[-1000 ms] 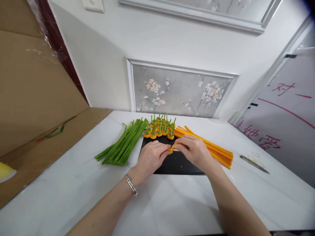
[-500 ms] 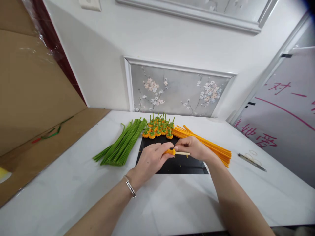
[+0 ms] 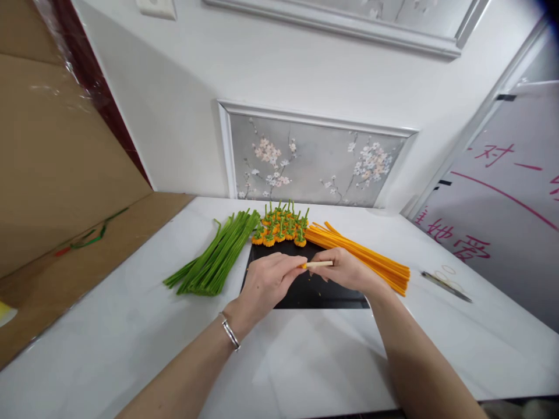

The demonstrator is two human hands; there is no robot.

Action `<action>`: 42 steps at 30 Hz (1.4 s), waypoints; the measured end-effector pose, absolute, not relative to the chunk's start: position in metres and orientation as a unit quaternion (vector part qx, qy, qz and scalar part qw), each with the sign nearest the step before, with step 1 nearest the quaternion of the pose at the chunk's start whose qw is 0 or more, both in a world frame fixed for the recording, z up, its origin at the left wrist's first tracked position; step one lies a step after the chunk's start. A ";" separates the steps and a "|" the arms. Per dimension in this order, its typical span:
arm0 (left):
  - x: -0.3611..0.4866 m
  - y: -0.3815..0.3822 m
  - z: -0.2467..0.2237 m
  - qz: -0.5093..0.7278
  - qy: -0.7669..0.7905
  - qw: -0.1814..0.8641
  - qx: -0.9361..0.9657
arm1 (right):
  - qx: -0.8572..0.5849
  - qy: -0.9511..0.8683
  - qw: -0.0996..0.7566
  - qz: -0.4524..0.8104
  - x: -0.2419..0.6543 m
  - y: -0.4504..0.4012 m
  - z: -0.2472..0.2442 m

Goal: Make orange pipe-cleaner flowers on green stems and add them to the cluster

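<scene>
Left hand point(image 3: 269, 279): pinches, with fingers closed, a small orange chenille piece point(image 3: 304, 266), mostly covered by thumb and forefinger.
Right hand point(image 3: 349, 270): curled at the fingers close beside the pale stick point(image 3: 321, 263); cannot tell whether gripping or merely touching.
Orange piece: at the left end of the stick, above the black mat point(image 3: 325, 298), in front of the orange-and-green ornaments point(image 3: 281, 235).
Pinch: probably best snug but light; avoid squeezing hard, for fear of flattening the fuzzy pile, yet never so slack as to risk unwinding.
Stick: nearly level; better moved straight along its own length or turned in small twists than tugged sideways.
Working spot: sensibly over the mat, clear of the ornaments, so as not to knock any over.
Chenille stems: green bundle point(image 3: 213, 259) on the left of the tabletop point(image 3: 279, 355), orange bundle point(image 3: 367, 256) on the right; best left in line, to avoid tangling.
Pointed metal tool point(image 3: 446, 286): on the tabletop to the right, beside thin pale loops point(image 3: 454, 271); too small to identify surely.
Whiteboard point(image 3: 502, 198): handwritten in red, with 对, 一 and 她爱 readable; partly cut off at the picture's edge.
Brands and labels: none legible.
</scene>
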State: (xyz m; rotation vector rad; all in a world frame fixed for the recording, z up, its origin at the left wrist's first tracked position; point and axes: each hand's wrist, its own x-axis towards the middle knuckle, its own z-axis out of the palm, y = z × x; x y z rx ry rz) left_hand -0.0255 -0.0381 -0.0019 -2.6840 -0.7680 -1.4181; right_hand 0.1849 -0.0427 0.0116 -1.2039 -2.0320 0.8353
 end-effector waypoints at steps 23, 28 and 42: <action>-0.025 -0.041 0.005 -0.459 -0.277 0.023 -0.844 | -0.462 -0.779 0.339 0.254 0.181 -0.050 0.012; -0.023 -0.044 0.009 -0.435 -0.253 -0.040 -0.863 | -0.458 -0.776 0.349 0.256 0.184 -0.049 0.009; -0.024 -0.041 0.009 -0.428 -0.236 -0.045 -0.871 | -0.468 -0.782 0.331 0.246 0.186 -0.051 0.009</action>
